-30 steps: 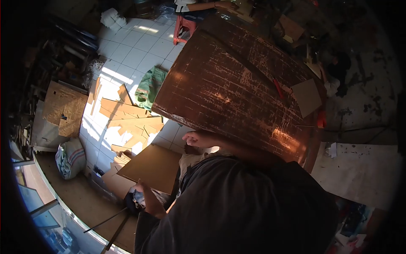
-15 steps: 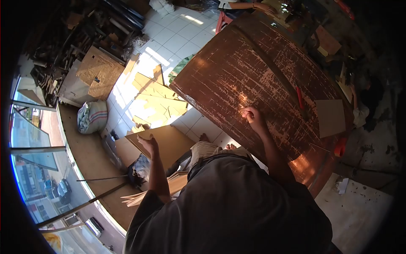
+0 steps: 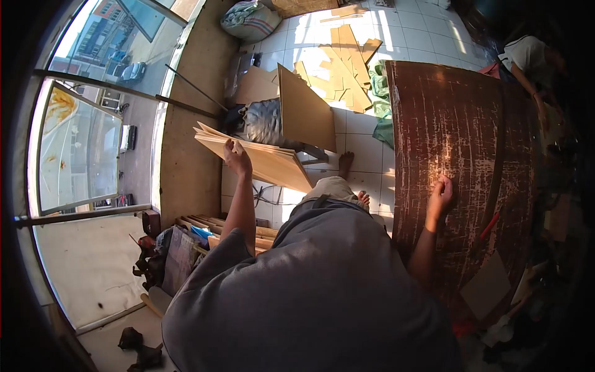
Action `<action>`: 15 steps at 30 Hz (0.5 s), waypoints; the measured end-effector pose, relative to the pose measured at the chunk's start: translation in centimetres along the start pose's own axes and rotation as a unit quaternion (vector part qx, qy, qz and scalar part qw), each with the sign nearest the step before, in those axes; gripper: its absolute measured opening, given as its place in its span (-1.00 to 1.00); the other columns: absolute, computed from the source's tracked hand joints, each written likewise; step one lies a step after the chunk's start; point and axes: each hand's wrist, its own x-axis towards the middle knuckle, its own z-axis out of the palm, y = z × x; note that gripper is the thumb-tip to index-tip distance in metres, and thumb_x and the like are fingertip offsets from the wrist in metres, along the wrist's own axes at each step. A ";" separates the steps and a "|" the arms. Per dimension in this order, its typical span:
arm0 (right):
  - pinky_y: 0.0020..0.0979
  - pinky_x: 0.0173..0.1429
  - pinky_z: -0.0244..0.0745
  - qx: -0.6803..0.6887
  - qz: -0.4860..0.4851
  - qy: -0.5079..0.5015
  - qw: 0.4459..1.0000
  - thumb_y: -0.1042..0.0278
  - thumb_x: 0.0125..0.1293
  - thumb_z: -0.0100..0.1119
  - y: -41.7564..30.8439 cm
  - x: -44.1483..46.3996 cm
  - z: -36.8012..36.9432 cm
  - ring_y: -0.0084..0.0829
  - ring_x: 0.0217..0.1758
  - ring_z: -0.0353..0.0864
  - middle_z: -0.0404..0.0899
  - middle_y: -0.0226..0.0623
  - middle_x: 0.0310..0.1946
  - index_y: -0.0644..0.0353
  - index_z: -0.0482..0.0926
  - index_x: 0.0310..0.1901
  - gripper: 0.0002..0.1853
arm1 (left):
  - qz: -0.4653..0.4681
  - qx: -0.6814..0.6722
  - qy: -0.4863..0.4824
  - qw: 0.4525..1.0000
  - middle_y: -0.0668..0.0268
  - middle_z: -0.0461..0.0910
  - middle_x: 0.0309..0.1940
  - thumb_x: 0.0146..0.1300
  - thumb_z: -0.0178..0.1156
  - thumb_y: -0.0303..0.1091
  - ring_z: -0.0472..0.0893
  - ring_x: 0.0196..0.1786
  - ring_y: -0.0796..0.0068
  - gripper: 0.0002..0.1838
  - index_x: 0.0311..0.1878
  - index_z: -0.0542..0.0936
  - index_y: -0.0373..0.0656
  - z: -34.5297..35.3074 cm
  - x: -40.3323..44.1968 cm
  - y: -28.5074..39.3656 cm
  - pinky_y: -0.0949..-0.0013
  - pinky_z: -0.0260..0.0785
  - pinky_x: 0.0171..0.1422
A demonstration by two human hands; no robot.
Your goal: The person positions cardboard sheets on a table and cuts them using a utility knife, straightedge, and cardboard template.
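Note:
My left hand (image 3: pixel 237 159) is at the top edge of a stack of thin boards (image 3: pixel 263 162), its fingers bent over the nearest sheet. The sheets lean upright and fan apart at their left end. Just beyond them stands a larger brown board (image 3: pixel 304 111), tilted, beside a crumpled grey bundle (image 3: pixel 265 122). Over the worn brown table (image 3: pixel 427 136) my right hand (image 3: pixel 441 193) is closed with curled fingers; whatever it may hold is hidden. A red-handled tool (image 3: pixel 489 226) and a square piece of board (image 3: pixel 486 285) lie on that table to its right.
Flat offcuts (image 3: pixel 350 65) litter the tiled floor, near a green cloth (image 3: pixel 381 99). A stuffed sack (image 3: pixel 251 22) sits by the window ledge (image 3: pixel 189 118). Another person (image 3: pixel 527 62) is at the table's far right. Wooden strips (image 3: pixel 248 229) lie at my left side.
My view has swung to the left. My left hand has gone from beside the larger brown board to the edge of the thin boards. My right hand stays curled over the table.

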 end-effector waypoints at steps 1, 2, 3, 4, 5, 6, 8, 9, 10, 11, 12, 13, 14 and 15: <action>-0.44 -0.22 0.54 -0.019 -0.017 0.001 1.000 0.31 0.50 0.05 0.7 0.2 0.2 -0.49 -0.33 0.68 0.69 -0.31 -0.31 0.20 0.65 0.02 -0.75 | -0.044 -0.007 0.017 0.999 0.03 0.67 0.02 0.39 0.22 -0.29 0.66 0.07 0.17 -0.63 0.15 0.55 -0.32 -1.0 -0.3 -1.6 0.19 0.48 0.19; -0.43 -0.21 0.56 -0.039 -0.032 0.007 0.999 0.31 0.49 0.05 1.4 0.5 0.2 -0.46 -0.30 0.72 0.71 -0.28 -0.30 0.18 0.66 0.01 -0.76 | -0.051 -0.001 0.026 0.998 0.03 0.67 0.02 0.39 0.22 -0.29 0.66 0.07 0.17 -0.63 0.15 0.55 -0.32 -1.8 -1.2 -3.1 0.19 0.48 0.19; -0.40 -0.19 0.57 -0.058 -0.027 0.007 0.998 0.28 0.51 0.04 0.9 0.4 0.1 -0.44 -0.28 0.73 0.73 -0.25 -0.27 0.17 0.66 0.01 -0.75 | -0.108 -0.007 0.020 0.994 0.04 0.68 -0.02 0.40 0.22 -0.26 0.68 0.03 0.17 -0.62 0.15 0.55 -0.33 -2.3 -2.1 -4.5 0.18 0.49 0.16; -0.40 -0.19 0.57 -0.058 -0.029 0.002 0.998 0.28 0.51 0.04 1.2 0.4 0.2 -0.44 -0.28 0.73 0.73 -0.25 -0.27 0.17 0.66 0.01 -0.75 | -0.164 -0.015 0.011 0.986 0.05 0.70 -0.06 0.40 0.23 -0.24 0.69 -0.01 0.18 -0.61 0.14 0.54 -0.34 -2.7 -3.0 -5.4 0.17 0.51 0.12; -0.41 -0.21 0.58 -0.066 -0.050 0.011 0.996 0.27 0.52 0.04 1.4 0.6 0.2 -0.47 -0.31 0.71 0.72 -0.28 -0.30 0.17 0.67 0.02 -0.74 | -0.180 0.029 -0.005 0.983 0.06 0.71 -0.10 0.39 0.25 -0.19 0.70 -0.05 0.19 -0.60 0.08 0.58 -0.35 -2.9 -4.2 -6.2 0.18 0.52 0.07; -0.43 -0.23 0.59 -0.076 -0.071 0.021 0.994 0.26 0.53 0.04 1.6 0.6 0.2 -0.50 -0.33 0.69 0.71 -0.31 -0.33 0.17 0.67 0.03 -0.73 | -0.183 0.030 -0.005 0.983 0.06 0.71 -0.10 0.39 0.25 -0.19 0.70 -0.05 0.19 -0.60 0.08 0.58 -0.35 -2.7 -5.2 -7.3 0.18 0.52 0.07; -0.43 -0.23 0.59 -0.092 -0.077 0.018 0.993 0.27 0.53 0.04 1.1 0.4 0.0 -0.51 -0.34 0.68 0.71 -0.31 -0.32 0.18 0.68 0.01 -0.74 | -0.249 0.045 -0.096 0.963 0.03 0.71 -0.11 0.38 0.26 -0.14 0.70 -0.03 0.18 -0.59 0.01 0.62 -0.35 -1.2 -7.1 -11.1 0.20 0.51 0.09; -0.44 -0.23 0.58 -0.077 -0.057 0.012 0.995 0.27 0.52 0.05 0.6 0.3 -0.1 -0.52 -0.36 0.67 0.70 -0.32 -0.33 0.18 0.68 0.01 -0.74 | -0.253 0.044 -0.098 0.961 0.03 0.71 -0.11 0.38 0.26 -0.14 0.70 -0.03 0.18 -0.59 0.01 0.62 -0.35 0.1 -7.8 -13.4 0.20 0.51 0.09; -0.44 -0.24 0.58 -0.063 -0.037 0.006 0.997 0.28 0.52 0.06 0.3 0.2 -0.2 -0.54 -0.37 0.65 0.70 -0.32 -0.35 0.18 0.68 0.00 -0.75 | -0.281 0.049 -0.140 0.948 0.03 0.72 -0.12 0.38 0.26 -0.10 0.70 -0.04 0.17 -0.58 -0.02 0.64 -0.35 1.8 -8.5 -15.7 0.20 0.50 0.09; -0.44 -0.24 0.58 -0.069 -0.037 0.007 0.997 0.28 0.52 0.06 0.3 0.3 -0.1 -0.54 -0.37 0.65 0.70 -0.32 -0.35 0.18 0.68 0.00 -0.75 | -0.309 0.054 -0.183 0.932 0.02 0.72 -0.13 0.38 0.26 -0.06 0.70 -0.04 0.17 -0.56 -0.05 0.65 -0.35 3.1 -8.8 -17.3 0.20 0.50 0.09; -0.43 -0.22 0.58 -0.051 -0.029 0.001 0.998 0.29 0.51 0.06 0.9 0.6 -0.1 -0.51 -0.33 0.68 0.71 -0.29 -0.32 0.20 0.68 -0.01 -0.75 | -0.312 0.054 -0.188 0.930 0.02 0.72 -0.13 0.38 0.26 -0.06 0.70 -0.04 0.17 -0.56 -0.05 0.65 -0.35 4.3 -9.1 -17.9 0.20 0.50 0.09; -0.43 -0.21 0.59 -0.035 -0.020 -0.006 0.999 0.31 0.51 0.06 1.0 0.6 -0.1 -0.49 -0.29 0.70 0.71 -0.26 -0.29 0.23 0.68 -0.03 -0.76 | -0.307 0.018 -0.200 0.930 0.03 0.70 -0.13 0.38 0.26 -0.03 0.68 -0.03 0.21 -0.51 0.00 0.63 -0.37 5.7 -9.7 -18.0 0.22 0.49 0.10; -0.43 -0.21 0.59 -0.043 -0.019 -0.004 0.999 0.31 0.51 0.06 1.0 0.7 -0.3 -0.49 -0.29 0.70 0.71 -0.26 -0.29 0.23 0.68 -0.03 -0.76 | -0.302 -0.018 -0.211 0.929 0.03 0.69 -0.12 0.37 0.25 0.01 0.66 -0.02 0.26 -0.45 0.06 0.61 -0.39 7.3 -10.2 -18.1 0.24 0.47 0.11; -0.45 -0.23 0.57 -0.036 -0.017 -0.016 0.999 0.31 0.51 0.06 0.6 0.7 -0.4 -0.51 -0.32 0.67 0.69 -0.29 -0.31 0.23 0.67 -0.02 -0.76 | -0.307 -0.019 -0.218 0.926 0.03 0.69 -0.12 0.37 0.25 0.01 0.66 -0.02 0.26 -0.45 0.06 0.61 -0.39 8.5 -10.5 -17.1 0.24 0.47 0.11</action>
